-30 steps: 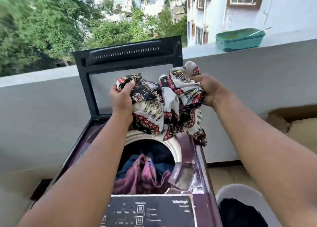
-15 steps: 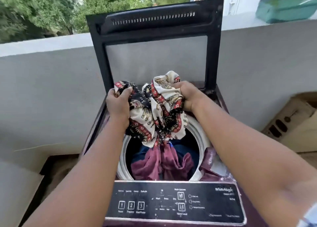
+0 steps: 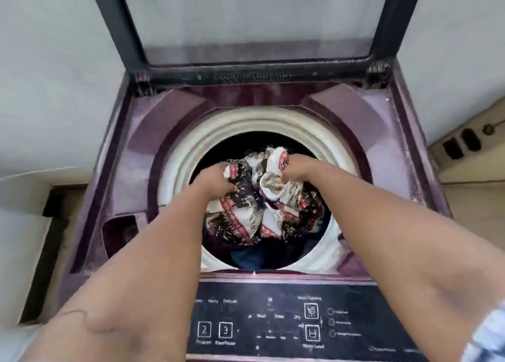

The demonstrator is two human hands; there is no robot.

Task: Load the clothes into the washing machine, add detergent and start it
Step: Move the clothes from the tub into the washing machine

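A maroon top-load washing machine stands below me with its dark-framed lid raised at the back. Both my arms reach down into the round white-rimmed drum opening. My left hand grips the left side of a bunched black, white and red printed cloth, and my right hand grips its right side. The cloth sits inside the drum, over darker clothes that are mostly hidden beneath it.
The black control panel with numbered buttons lies at the machine's near edge, between my forearms. A grey parapet wall runs behind the machine. A cardboard box stands to the right, and a dark recess sits in the machine top's left corner.
Both hands have gone down from above the machine into the drum, carrying the printed cloth with them. My view has tilted down and closer over the opening.
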